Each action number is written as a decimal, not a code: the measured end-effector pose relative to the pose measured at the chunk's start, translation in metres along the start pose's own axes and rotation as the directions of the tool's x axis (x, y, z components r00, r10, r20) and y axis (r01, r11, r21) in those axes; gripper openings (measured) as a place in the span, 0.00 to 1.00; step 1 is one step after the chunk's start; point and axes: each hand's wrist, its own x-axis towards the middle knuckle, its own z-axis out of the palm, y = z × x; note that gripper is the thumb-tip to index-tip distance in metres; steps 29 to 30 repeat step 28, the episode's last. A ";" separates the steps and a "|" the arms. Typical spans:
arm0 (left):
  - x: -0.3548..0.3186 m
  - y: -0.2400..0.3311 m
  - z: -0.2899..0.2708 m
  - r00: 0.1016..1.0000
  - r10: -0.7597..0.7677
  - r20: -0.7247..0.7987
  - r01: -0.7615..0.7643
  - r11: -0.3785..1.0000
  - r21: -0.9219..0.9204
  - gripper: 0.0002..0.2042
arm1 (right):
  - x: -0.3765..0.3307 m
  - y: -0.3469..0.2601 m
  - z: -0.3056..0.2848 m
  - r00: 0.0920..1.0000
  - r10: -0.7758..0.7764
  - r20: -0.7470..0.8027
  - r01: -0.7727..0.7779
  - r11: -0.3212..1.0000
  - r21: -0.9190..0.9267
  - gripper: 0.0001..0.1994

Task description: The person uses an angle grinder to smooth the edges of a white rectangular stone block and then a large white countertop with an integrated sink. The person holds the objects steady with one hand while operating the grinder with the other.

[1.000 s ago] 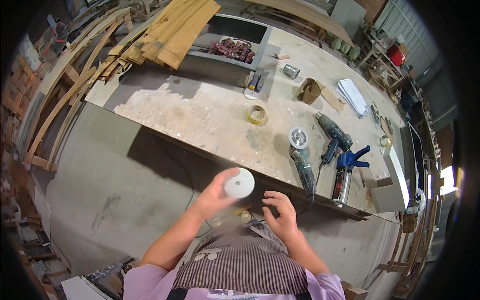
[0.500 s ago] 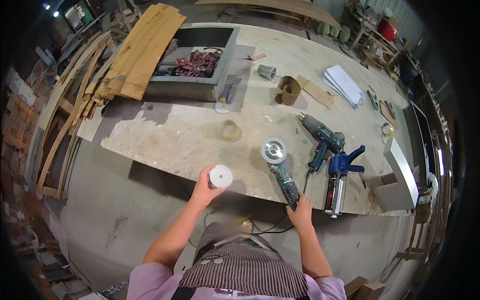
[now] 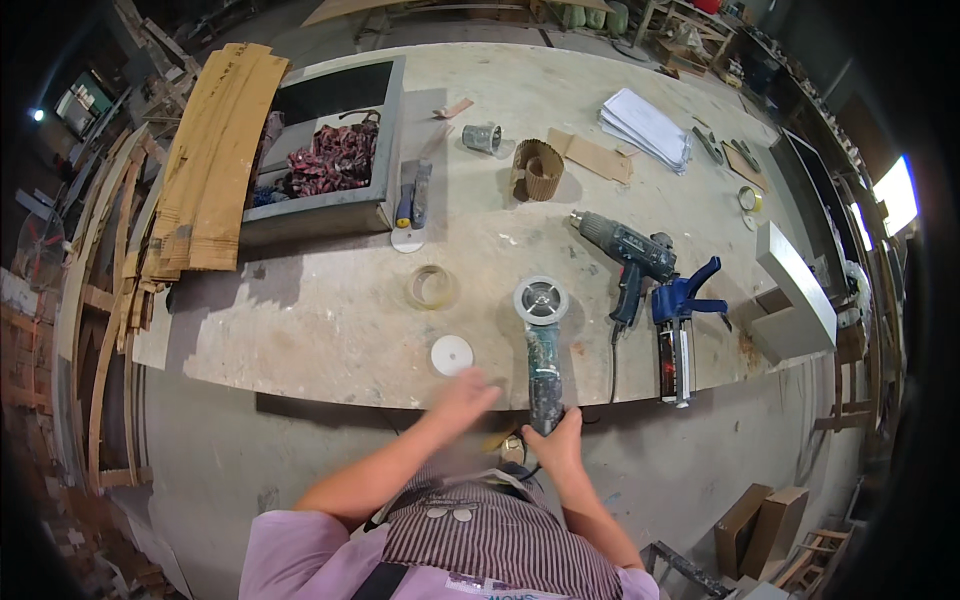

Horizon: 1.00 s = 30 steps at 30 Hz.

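My right hand (image 3: 557, 440) is wrapped round the rear end of an angle grinder (image 3: 543, 365) with a teal and black body. The grinder's round head faces up on the worktable, its tail reaching past the near edge. Just left of it, a white disc (image 3: 452, 355) with a small centre hole lies flat on the tabletop. Beside that disc, on its near side, is my left hand (image 3: 462, 402); motion smears its fingers, so their pose is unclear. Beyond the disc sits a roll of clear tape (image 3: 431, 287).
On the worktable (image 3: 300, 340), a heat gun (image 3: 630, 255) and a blue caulking gun (image 3: 685, 310) lie to the right. A grey open box (image 3: 320, 215) with dark red scraps and wooden boards (image 3: 215, 160) stand far left. Papers (image 3: 645, 130) and a corrugated cardboard ring (image 3: 537, 170) lie farther back.
The white disc has left my left hand and lies on the table. That hand has moved right, toward the grinder. My right hand has swung the grinder's tail left and nearer.
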 end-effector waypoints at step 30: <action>-0.064 0.094 -0.112 0.715 0.006 0.699 -0.473 0.741 0.477 0.16 | -0.072 -0.099 0.010 0.857 -0.374 0.354 -0.503 -0.457 0.734 0.33</action>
